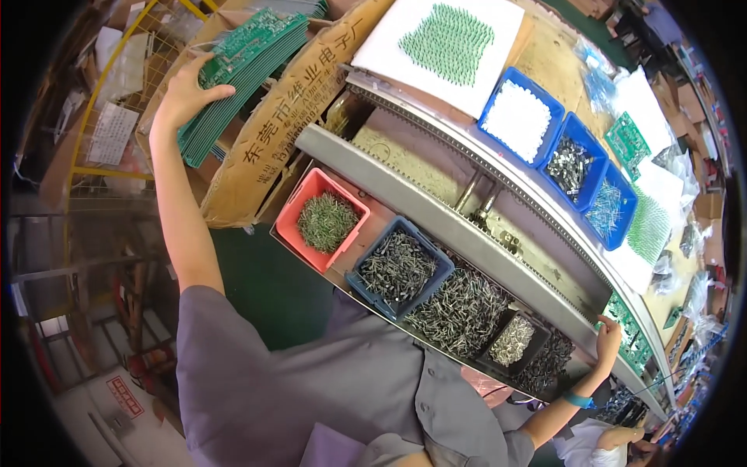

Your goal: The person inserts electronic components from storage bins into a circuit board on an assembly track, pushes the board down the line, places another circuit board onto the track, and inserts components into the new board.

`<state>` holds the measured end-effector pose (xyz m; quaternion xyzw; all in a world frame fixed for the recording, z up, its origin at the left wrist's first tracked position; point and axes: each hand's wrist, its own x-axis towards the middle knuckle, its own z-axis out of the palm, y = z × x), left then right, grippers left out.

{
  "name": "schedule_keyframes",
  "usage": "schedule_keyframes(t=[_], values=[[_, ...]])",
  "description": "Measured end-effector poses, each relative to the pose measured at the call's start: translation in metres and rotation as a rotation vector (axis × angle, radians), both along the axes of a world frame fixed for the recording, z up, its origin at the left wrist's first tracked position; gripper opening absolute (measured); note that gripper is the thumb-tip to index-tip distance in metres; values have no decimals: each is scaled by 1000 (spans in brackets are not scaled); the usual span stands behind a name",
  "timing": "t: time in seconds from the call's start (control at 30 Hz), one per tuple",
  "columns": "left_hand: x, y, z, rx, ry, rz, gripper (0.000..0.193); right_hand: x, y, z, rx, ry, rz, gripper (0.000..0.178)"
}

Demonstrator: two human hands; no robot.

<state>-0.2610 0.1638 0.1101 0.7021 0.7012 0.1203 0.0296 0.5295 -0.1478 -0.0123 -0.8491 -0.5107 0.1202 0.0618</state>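
Observation:
At the upper left, my left hand [187, 92] grips the end of a green circuit board [247, 45], with fingers along one side and thumb on the other. That board lies on top of a stack of green circuit boards [233, 109] standing in a cardboard box [299, 97]. Far to the right, my right hand [608, 342] has its fingers bent at the near edge of another green circuit board [629, 331], which sits between the conveyor rails. Its fingertips are small in view and partly hidden.
Along the near metal rail [436, 226] stand a red bin [323, 222], a blue bin [398, 268] and trays of small leaded parts. Beyond the conveyor are blue bins [521, 117] and white foam [381, 39] holding green parts. Another person [599, 444] is at the lower right.

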Motion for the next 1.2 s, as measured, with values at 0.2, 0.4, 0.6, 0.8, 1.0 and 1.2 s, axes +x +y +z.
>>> schedule_keyframes(t=[0.2,0.4,0.6,0.8,1.0,1.2], values=[[67,-34,17,275,117,-340,79,-16,12,-1,183,173,139,27],[201,-65,-18,-43,-74,-790,90,-143,88,28,61,676,177,30],[286,-73,-79,-168,-98,-941,87,-188,122,14,25,1169,277,37],[319,-66,-103,-218,-99,-1032,86,-176,136,-19,-108,1419,84,28],[319,-63,-115,-284,-126,-1069,76,-163,142,-38,-143,1464,75,25],[275,-64,-97,-212,-313,-950,48,-161,148,-51,-113,1383,82,20]])
